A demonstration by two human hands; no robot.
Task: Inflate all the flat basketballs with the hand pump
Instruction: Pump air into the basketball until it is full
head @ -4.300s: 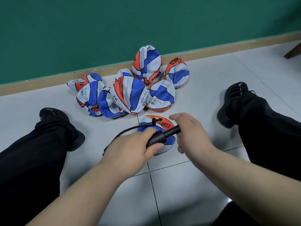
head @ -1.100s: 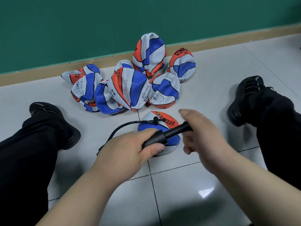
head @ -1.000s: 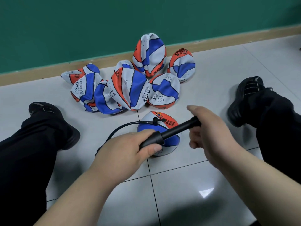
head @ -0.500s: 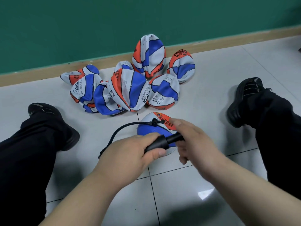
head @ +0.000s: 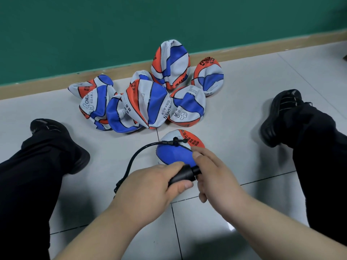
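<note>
My left hand (head: 148, 186) grips the barrel of a black hand pump (head: 183, 176), and my right hand (head: 212, 173) grips its handle, pushed in close against the barrel. A black hose (head: 139, 154) curves from the pump up to the valve (head: 175, 141) of a blue, white and orange basketball (head: 174, 152) on the floor just beyond my hands; my hands hide its near side. Behind it lies a heap of several flat, crumpled basketballs (head: 148, 104) in the same colours.
I sit on a grey tiled floor (head: 234, 113) with legs spread: left black shoe (head: 56, 139), right black shoe (head: 279, 113). A green wall (head: 131, 25) with a tan skirting board (head: 262, 47) stands behind the heap.
My right hand pulled the pump handle out to the right a second ago, then pushed it back in; now it sits close against the barrel. My left hand has held the barrel steady.
</note>
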